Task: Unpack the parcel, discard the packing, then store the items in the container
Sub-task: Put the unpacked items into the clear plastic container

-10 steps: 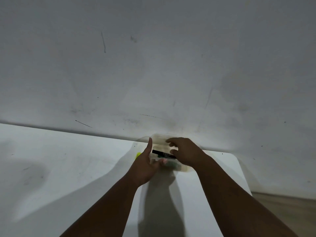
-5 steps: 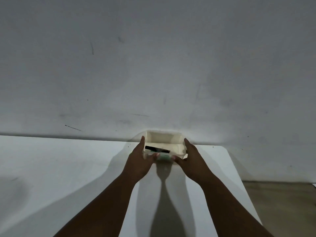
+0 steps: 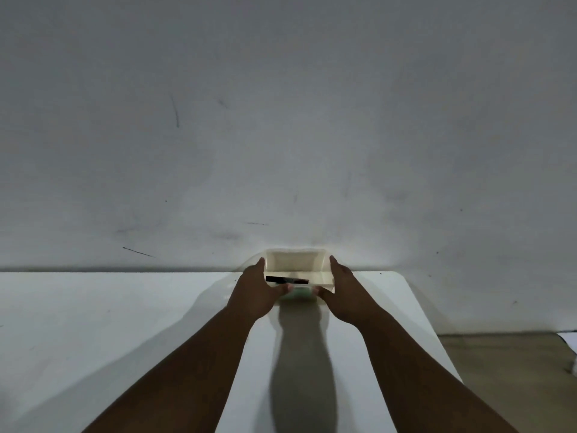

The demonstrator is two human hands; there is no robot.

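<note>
A small cream open-topped container (image 3: pixel 295 260) stands at the far edge of the white table (image 3: pixel 93 323), against the wall. My left hand (image 3: pixel 254 292) grips its left side and my right hand (image 3: pixel 342 295) grips its right side, thumbs on the front. A black slim item (image 3: pixel 285 280) lies across the inside near the front. A pale green patch (image 3: pixel 299 293) shows at the front between my thumbs; I cannot tell what it is.
A grey scuffed wall (image 3: pixel 281 120) rises straight behind the container. The table's right edge (image 3: pixel 431 323) drops to a brownish floor (image 3: pixel 505 370), where a white object (image 3: pixel 569 342) pokes in at the frame's right edge.
My right hand came off the top of the container and settled on its right side. Both hands now hold it by its sides, squared against the wall.
</note>
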